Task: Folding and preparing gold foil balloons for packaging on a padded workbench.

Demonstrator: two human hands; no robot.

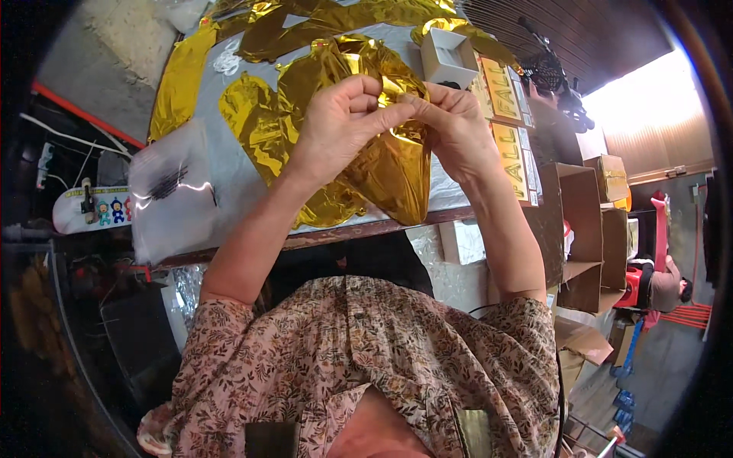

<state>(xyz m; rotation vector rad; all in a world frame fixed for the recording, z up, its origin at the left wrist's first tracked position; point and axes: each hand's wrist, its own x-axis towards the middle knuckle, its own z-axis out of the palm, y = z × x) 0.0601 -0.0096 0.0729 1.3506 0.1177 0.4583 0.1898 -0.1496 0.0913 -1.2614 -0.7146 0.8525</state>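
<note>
Both my hands meet above the table's near half, pinching a shiny gold foil balloon (397, 179) that looks flat and uninflated. My left hand (340, 122) has its thumb reaching toward the other thumb, fingers curled on the foil. My right hand (458, 130) grips the same foil from the other side, fingers bent. The spot between the fingertips is too small to make out. Part of the gold foil hangs down over the table's front edge. More crumpled gold foil (252, 114) spreads to the left beneath my hands.
Further gold foil pieces (328, 19) lie along the table's far side. A small white box (449, 57) and flat printed packs (505, 91) sit at the right. Clear plastic bags (172, 191) lie at the left, white string (227, 58) behind. Cardboard boxes (578, 221) stand right; a person (666, 286) is farther off.
</note>
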